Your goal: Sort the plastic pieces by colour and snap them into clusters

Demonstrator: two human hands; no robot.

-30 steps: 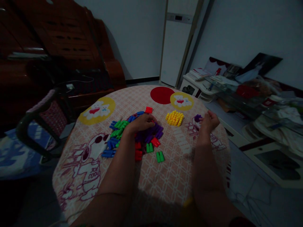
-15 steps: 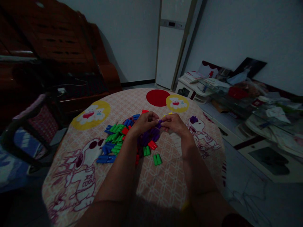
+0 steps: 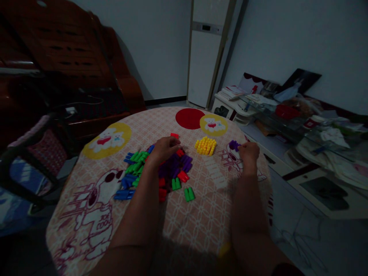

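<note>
My right hand (image 3: 249,152) is at the table's right side, fingers pinched on a purple toy block beside a small purple block cluster (image 3: 234,144). The hand partly hides what it holds. My left hand (image 3: 163,151) hovers over the block pile with its fingers loosely apart and nothing visible in them. Under and around it lie purple blocks (image 3: 186,164), green blocks (image 3: 135,168), blue blocks (image 3: 123,194) and red blocks (image 3: 183,176). Between the hands sits a yellow block group (image 3: 206,146), tightly set together.
A patterned cloth covers the round table (image 3: 186,230). Left of it stand a chair (image 3: 51,149) and a wooden bench (image 3: 129,92). At the right, a low cabinet (image 3: 304,184) carries papers and bags. A tall white appliance (image 3: 202,65) stands behind.
My hands have parted from above the pile. The right moved rightward with a purple block to the purple cluster; the left drew back left over the pile. The yellow group is now uncovered.
</note>
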